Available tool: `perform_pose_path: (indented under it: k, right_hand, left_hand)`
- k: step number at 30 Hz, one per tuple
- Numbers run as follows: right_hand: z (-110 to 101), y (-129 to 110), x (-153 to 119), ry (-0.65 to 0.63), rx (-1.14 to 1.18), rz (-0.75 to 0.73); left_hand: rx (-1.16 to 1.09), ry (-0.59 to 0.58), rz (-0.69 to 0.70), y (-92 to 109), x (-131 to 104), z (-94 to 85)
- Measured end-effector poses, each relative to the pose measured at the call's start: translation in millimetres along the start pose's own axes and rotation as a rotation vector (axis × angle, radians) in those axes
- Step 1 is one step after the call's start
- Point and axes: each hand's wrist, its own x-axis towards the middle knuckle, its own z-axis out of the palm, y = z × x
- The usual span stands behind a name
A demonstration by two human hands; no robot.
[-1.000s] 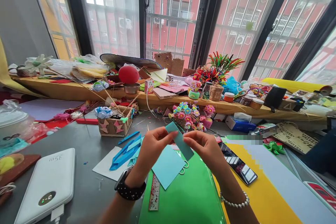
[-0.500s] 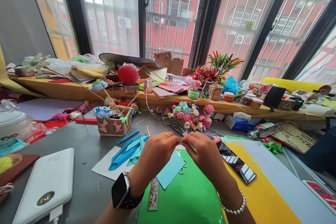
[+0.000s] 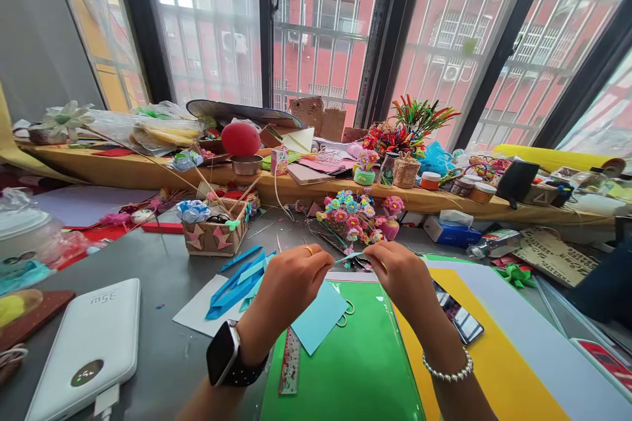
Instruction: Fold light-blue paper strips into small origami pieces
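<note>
A narrow light-blue paper strip (image 3: 348, 258) stretches between my two hands, above the far edge of a green mat (image 3: 355, 355). My left hand (image 3: 301, 276) pinches its left end, thumb against fingers. At the other end my right hand (image 3: 397, 270) grips it between thumb and fingertips. Under my left hand lies a light-blue paper sheet (image 3: 318, 319), with scissors handles (image 3: 348, 309) showing at its right edge. A patterned ruler (image 3: 289, 365) rests on the mat near my left wrist. Folded blue paper pieces (image 3: 232, 293) lie on white paper (image 3: 190, 309) to the left.
Left on the grey table sits a white power bank (image 3: 89, 342) with a cable. A phone (image 3: 459, 316) lies on yellow paper (image 3: 478, 368) at the right. Behind stand a cardboard box (image 3: 214, 237), crocheted flowers (image 3: 350, 210) and a crowded shelf (image 3: 306, 187).
My hands have moved apart, the right one shifting rightward. More of the light-blue strip now shows between them. The things on the table stay where they were.
</note>
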Motion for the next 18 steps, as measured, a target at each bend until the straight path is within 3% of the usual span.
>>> perform_pose_path:
  k: [5, 9, 12, 18]
  right_hand:
    - [-1, 2, 1, 0.027, 0.073, 0.069]
    - [0, -14, 2, -0.004, 0.302, -0.071]
    - [-1, -23, 2, -0.055, 0.379, -0.094]
    - [-1, -20, 2, -0.033, 0.364, -0.101]
  left_hand:
    - [0.025, -0.029, -0.045, -4, 0, 4.0]
    - [0.005, -0.055, -0.029, 0, 0, 7.0]
    - [0.025, -0.059, -0.039, 5, 0, 8.3]
    - [0.03, -0.048, -0.033, 9, 1, 7.5]
